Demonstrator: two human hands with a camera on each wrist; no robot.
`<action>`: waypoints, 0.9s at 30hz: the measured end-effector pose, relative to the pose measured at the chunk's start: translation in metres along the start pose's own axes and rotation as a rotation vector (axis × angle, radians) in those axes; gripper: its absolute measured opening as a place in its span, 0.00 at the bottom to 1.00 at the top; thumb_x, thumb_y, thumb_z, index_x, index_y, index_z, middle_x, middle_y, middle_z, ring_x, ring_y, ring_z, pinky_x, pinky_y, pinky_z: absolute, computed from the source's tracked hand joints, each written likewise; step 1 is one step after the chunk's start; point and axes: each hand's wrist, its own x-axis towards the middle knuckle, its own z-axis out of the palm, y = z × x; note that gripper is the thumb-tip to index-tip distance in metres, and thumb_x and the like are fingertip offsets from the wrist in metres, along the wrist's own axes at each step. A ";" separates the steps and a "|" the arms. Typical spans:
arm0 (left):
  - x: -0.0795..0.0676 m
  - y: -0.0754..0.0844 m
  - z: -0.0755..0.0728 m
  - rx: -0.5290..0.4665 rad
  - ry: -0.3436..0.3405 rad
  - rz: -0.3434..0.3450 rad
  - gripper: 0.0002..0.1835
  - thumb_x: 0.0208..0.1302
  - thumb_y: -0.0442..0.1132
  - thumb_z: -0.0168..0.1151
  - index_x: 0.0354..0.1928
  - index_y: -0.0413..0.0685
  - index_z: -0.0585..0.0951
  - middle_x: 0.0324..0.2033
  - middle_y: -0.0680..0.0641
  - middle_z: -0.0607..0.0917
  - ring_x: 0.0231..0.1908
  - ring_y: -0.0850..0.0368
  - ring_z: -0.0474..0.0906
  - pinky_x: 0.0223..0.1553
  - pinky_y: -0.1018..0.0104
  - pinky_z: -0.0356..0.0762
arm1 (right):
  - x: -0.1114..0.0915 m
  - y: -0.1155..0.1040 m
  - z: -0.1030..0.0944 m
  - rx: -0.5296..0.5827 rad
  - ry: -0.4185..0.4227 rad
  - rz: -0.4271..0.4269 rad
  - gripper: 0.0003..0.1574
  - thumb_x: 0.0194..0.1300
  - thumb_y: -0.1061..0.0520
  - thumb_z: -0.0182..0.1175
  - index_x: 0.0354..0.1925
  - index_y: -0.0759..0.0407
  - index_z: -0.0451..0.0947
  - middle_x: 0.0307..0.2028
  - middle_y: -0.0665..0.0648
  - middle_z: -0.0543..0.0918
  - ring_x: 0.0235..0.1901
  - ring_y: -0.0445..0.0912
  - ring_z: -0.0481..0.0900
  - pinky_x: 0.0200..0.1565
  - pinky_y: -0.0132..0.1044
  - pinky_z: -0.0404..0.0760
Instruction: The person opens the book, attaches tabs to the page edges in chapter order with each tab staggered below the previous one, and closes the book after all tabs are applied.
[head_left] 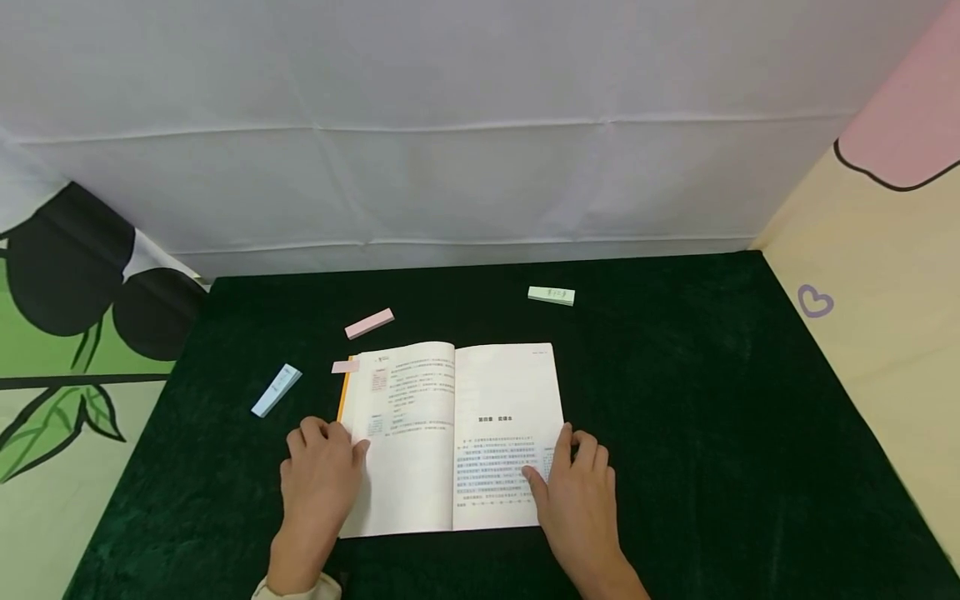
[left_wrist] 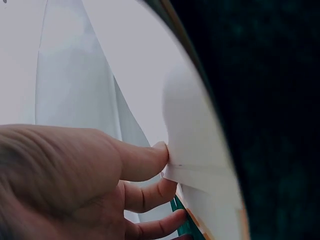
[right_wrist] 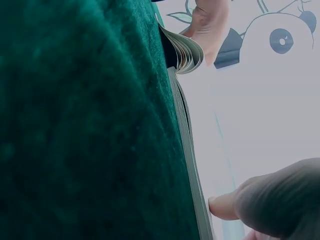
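An open book point(head_left: 405, 492) with printed pages lies on the dark green cloth. At its left edge my left hand point(head_left: 321, 471) pinches the pages between thumb and fingers. In the left wrist view the left hand point(left_wrist: 100, 170) has its thumb on a curved page point(left_wrist: 190, 120). My right hand point(head_left: 581, 500) rests at the lower right edge of the book, thumb on the right page, which has blue-highlighted lines. The right wrist view shows the right thumb point(right_wrist: 225, 206) at the page edge. A pink sticky tab point(head_left: 345, 367) sticks out from the upper left page edge.
A pink sticky-note pad point(head_left: 369, 323) lies above the book, a blue one point(head_left: 277, 390) to its left and a green one point(head_left: 551, 296) toward the back. Green cloth point(head_left: 712, 400) covers the table. A white sheet point(head_left: 450, 183) hangs behind, with printed panels at both sides.
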 end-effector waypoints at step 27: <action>0.007 0.012 0.007 -0.041 0.104 0.499 0.28 0.66 0.26 0.65 0.65 0.58 0.79 0.57 0.41 0.77 0.48 0.44 0.74 0.44 0.55 0.81 | 0.000 0.002 -0.006 0.099 -0.015 -0.017 0.49 0.64 0.51 0.75 0.71 0.75 0.66 0.60 0.72 0.72 0.50 0.58 0.70 0.47 0.49 0.73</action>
